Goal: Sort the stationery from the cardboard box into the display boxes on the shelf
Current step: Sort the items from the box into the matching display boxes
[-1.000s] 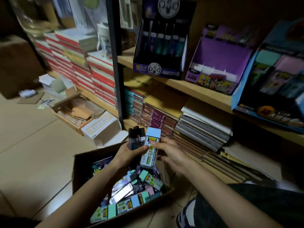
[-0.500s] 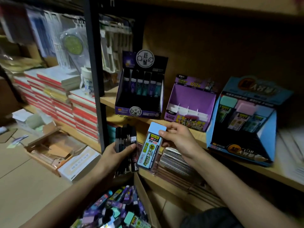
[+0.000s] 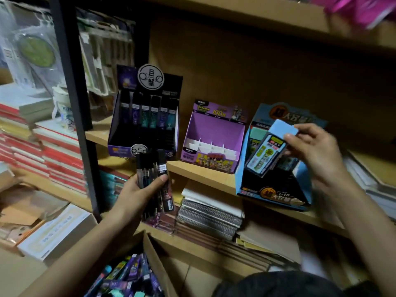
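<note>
1. The right hand point(image 3: 317, 154) is found closed on a blue-capped lead case point(image 3: 266, 154). The cap end is pinched between thumb and fingers.
2. The case is held tilted, with its lower end pointing down and to the left of that hand. It lies in front of the opening of the blue display box point(image 3: 300, 183). Contact with the box cannot be determined.
3. The left hand point(image 3: 137, 194) is wrapped round a bundle of dark lead tubes point(image 3: 153, 174). The bundle is held upright, with the thumb pressed across its front.
4. Just above the left hand, a black display box point(image 3: 122, 149) is seen on the shelf point(image 3: 210, 179). A row of tubes stands at its back.
5. Between the two hands, a purple display box point(image 3: 214, 129) with white dividers is noted on the same shelf.
6. Below the left hand, the cardboard box point(image 3: 158, 264) is seen open, with mixed stationery packs point(image 3: 128, 275) inside.
7. Below the shelf, between the hands, spiral notebooks point(image 3: 210, 215) are stacked.
8. Left of the left hand, beyond a black upright post point(image 3: 70, 82), stacks of red-edged books point(image 3: 60, 155) are recorded.
</note>
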`<state>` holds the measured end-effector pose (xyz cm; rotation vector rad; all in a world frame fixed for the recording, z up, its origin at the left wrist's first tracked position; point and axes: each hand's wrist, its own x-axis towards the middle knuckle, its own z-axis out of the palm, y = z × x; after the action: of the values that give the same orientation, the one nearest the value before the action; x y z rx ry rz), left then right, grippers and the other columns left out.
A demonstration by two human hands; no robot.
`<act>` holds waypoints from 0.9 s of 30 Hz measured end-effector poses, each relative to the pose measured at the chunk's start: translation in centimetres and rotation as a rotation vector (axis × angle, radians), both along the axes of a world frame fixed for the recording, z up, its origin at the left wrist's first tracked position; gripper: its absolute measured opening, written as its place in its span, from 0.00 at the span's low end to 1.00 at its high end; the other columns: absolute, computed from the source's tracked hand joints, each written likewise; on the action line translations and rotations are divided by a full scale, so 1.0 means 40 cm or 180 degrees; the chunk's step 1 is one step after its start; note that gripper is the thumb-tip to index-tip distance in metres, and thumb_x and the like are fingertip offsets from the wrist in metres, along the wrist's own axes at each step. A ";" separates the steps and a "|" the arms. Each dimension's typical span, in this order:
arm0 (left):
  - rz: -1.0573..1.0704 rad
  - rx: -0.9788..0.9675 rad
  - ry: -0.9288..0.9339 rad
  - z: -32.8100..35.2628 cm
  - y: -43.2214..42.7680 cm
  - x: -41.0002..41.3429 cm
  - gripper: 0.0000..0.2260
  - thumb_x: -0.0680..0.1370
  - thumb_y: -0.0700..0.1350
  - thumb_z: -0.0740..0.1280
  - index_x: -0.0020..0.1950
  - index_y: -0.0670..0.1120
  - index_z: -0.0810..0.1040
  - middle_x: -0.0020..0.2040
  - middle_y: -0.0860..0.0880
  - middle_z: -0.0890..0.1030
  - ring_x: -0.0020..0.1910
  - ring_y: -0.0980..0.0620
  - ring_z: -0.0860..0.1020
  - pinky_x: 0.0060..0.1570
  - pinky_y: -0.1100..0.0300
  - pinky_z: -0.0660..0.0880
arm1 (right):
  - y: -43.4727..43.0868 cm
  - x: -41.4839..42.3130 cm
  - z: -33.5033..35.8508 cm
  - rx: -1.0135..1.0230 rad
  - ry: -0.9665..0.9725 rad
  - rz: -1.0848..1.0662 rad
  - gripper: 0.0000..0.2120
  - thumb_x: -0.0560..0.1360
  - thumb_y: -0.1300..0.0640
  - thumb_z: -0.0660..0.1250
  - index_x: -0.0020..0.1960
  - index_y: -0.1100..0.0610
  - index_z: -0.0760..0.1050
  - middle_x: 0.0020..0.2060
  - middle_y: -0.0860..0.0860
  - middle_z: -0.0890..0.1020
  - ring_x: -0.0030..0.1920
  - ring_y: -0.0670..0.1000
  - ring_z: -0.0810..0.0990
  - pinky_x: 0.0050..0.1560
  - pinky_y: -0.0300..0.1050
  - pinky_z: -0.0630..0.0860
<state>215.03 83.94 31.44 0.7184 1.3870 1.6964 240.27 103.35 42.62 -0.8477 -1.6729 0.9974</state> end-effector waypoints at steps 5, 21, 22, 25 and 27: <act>-0.0113 0.0057 -0.0037 0.025 0.028 0.049 0.14 0.75 0.45 0.67 0.58 0.40 0.76 0.45 0.46 0.85 0.41 0.51 0.84 0.30 0.65 0.77 | 0.074 0.124 0.023 0.0436 -0.0603 -0.0523 0.08 0.74 0.66 0.67 0.51 0.56 0.74 0.41 0.51 0.78 0.34 0.37 0.79 0.33 0.28 0.75; -0.0110 -0.0066 -0.0111 0.019 0.041 0.116 0.07 0.76 0.42 0.66 0.51 0.40 0.75 0.33 0.49 0.84 0.26 0.57 0.80 0.20 0.69 0.70 | 0.201 0.162 -0.014 0.0578 -0.1499 -0.0132 0.09 0.73 0.66 0.68 0.51 0.58 0.74 0.41 0.47 0.79 0.39 0.41 0.78 0.34 0.26 0.73; -0.0106 -0.0066 -0.0113 0.019 0.042 0.118 0.07 0.76 0.42 0.65 0.51 0.40 0.75 0.31 0.49 0.83 0.24 0.58 0.79 0.19 0.70 0.69 | 0.205 0.163 -0.023 0.0535 -0.1471 -0.0134 0.09 0.73 0.67 0.68 0.51 0.58 0.74 0.41 0.47 0.79 0.40 0.42 0.78 0.35 0.27 0.74; -0.0093 -0.0059 -0.0113 0.019 0.046 0.120 0.09 0.76 0.42 0.65 0.54 0.38 0.75 0.32 0.48 0.83 0.23 0.58 0.78 0.19 0.70 0.69 | 0.210 0.159 -0.049 0.0552 -0.1432 -0.0331 0.11 0.74 0.66 0.67 0.52 0.55 0.71 0.43 0.46 0.78 0.42 0.45 0.79 0.39 0.35 0.77; -0.0097 -0.0059 -0.0079 0.019 0.048 0.121 0.10 0.77 0.42 0.65 0.54 0.37 0.75 0.30 0.49 0.83 0.21 0.59 0.76 0.18 0.71 0.68 | 0.210 0.154 -0.061 0.1015 -0.1763 -0.0701 0.10 0.73 0.63 0.69 0.50 0.52 0.71 0.45 0.46 0.77 0.39 0.44 0.77 0.36 0.35 0.72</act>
<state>219.88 85.85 32.18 0.7024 1.3663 1.6614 246.43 111.74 40.17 -1.1239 -2.0708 0.3385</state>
